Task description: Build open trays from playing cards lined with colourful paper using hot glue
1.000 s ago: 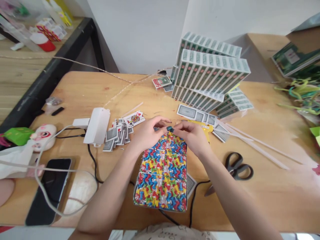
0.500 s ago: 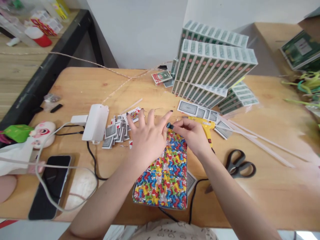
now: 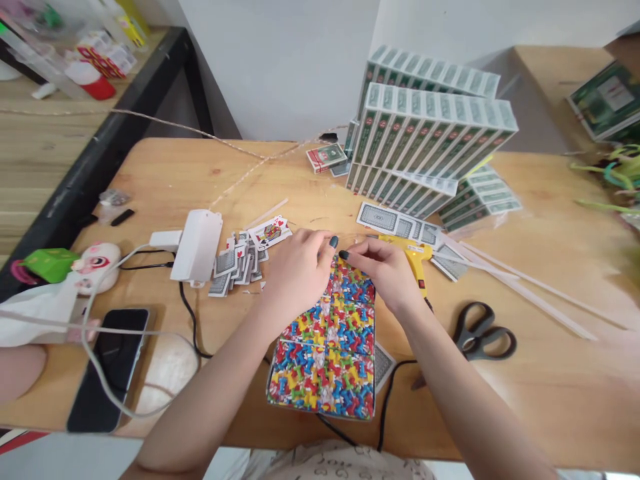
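Observation:
A flat rectangular panel [image 3: 325, 360], covered in a bright red, blue, yellow and green pattern, lies in front of me with seams across it. My left hand [image 3: 300, 270] is at its far left corner, fingers curled in and thumb close to them. At the far right corner, my right hand [image 3: 385, 270] has its thumb and forefinger pinched together. The thumbs are close but apart; what the fingertips hold, if anything, is hidden. A yellow glue gun [image 3: 416, 257] lies just beyond my right hand. Loose playing cards [image 3: 240, 261] are heaped left of my left hand.
Tall stacks of green card boxes [image 3: 430, 133] stand at the back right. Black scissors [image 3: 483, 333] and white glue sticks [image 3: 535, 297] lie to the right. Leftward are a white power adapter [image 3: 197, 247], a phone [image 3: 107, 370] and looping cables. A string [image 3: 240, 177] crosses the back.
My left hand's spread fingers have curled in, and the thumbs have drawn slightly apart. My right hand keeps its pinch. The whole view has shifted a little.

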`<act>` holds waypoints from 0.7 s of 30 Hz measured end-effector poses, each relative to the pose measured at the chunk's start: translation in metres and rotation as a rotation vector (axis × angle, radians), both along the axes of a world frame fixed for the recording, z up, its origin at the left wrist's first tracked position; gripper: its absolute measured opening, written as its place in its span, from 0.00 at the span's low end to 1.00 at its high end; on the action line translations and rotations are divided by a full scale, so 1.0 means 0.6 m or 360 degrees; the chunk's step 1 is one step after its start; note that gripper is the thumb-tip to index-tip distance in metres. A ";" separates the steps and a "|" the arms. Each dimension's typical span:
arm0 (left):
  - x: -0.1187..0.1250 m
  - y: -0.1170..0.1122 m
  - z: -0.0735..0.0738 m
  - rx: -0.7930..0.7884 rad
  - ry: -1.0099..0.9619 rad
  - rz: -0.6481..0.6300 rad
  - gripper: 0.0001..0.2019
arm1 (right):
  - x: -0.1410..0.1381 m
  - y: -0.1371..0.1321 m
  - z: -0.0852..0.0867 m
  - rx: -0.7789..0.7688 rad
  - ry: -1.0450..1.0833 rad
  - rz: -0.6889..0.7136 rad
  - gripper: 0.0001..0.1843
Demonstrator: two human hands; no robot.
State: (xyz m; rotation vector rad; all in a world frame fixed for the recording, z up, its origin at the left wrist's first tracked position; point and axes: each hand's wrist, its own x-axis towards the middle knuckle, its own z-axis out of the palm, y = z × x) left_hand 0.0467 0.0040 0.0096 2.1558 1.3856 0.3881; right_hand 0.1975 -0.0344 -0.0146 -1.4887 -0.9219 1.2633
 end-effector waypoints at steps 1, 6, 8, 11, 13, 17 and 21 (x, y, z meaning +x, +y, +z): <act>0.003 -0.002 0.002 0.0047 0.0114 -0.0044 0.16 | 0.000 0.000 0.000 -0.0001 0.0006 -0.0001 0.10; 0.010 -0.011 0.009 0.0202 0.0450 -0.0173 0.17 | -0.002 0.001 0.001 -0.0005 0.0015 -0.0012 0.08; 0.008 -0.012 0.007 0.0226 0.0443 -0.0176 0.16 | -0.003 0.002 0.002 -0.0018 0.0030 -0.0019 0.08; 0.005 -0.009 0.001 0.0234 0.0370 -0.0197 0.17 | -0.002 0.003 0.001 -0.0053 0.0103 -0.0024 0.10; 0.004 -0.008 -0.002 0.0220 0.0344 -0.0212 0.17 | -0.001 0.004 0.001 -0.0106 0.0224 -0.0016 0.10; 0.004 -0.007 -0.001 0.0207 0.0356 -0.0206 0.18 | 0.005 0.003 0.001 -0.0275 0.0540 0.0007 0.11; 0.005 -0.009 0.000 0.0236 0.0376 -0.0201 0.18 | 0.011 0.000 0.004 -0.0299 0.0584 0.0065 0.13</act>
